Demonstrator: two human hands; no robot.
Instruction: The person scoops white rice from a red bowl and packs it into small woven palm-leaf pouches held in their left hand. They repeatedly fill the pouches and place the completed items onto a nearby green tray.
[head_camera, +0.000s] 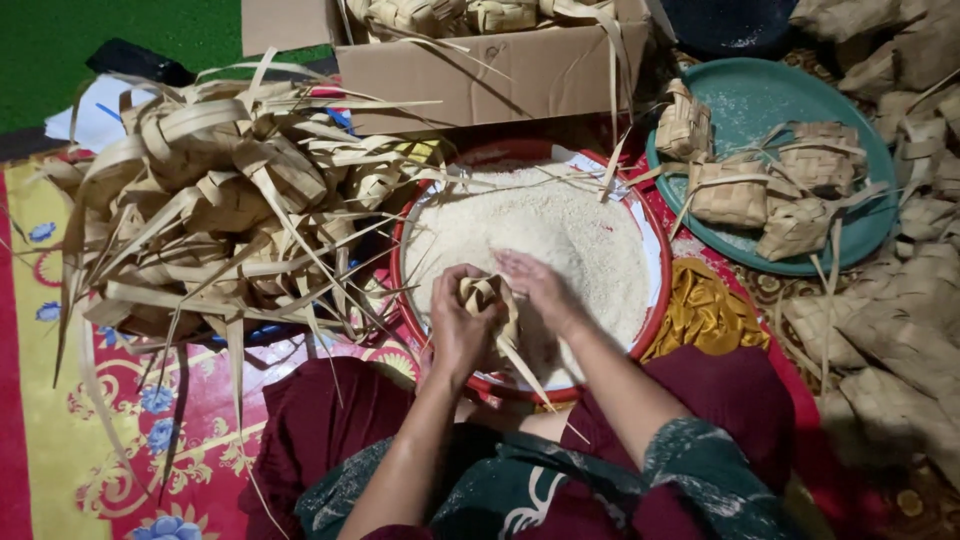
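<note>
At centre, over the lap: sitting with rim toward the knees, red-rimmed basin (655, 300).
Basin contents: holding a heap of white rice (560, 240), filling most of the bowl.
Teal plate (850, 240), at two o'clock from the basin: carrying four woven leaf pouches (735, 190), strip ends trailing over the rim.
Cardboard box (500, 75), at twelve o'clock: holding more woven pouches, only their tops showing.
Leaf pile (220, 200), at ten o'clock: lying heaped and tangled, loose pale strips sticking out.
Pouch in hand (487, 297): hovering over the basin's near edge, pale tan, plaited, long strip tails hanging down toward six o'clock.
Left hand (458, 325): wrapping fingers closed around the pouch's left side.
Right hand (540, 290): resting fingertips on the pouch's right edge, palm lying over the rice; grip tightness impossible to tell.
</note>
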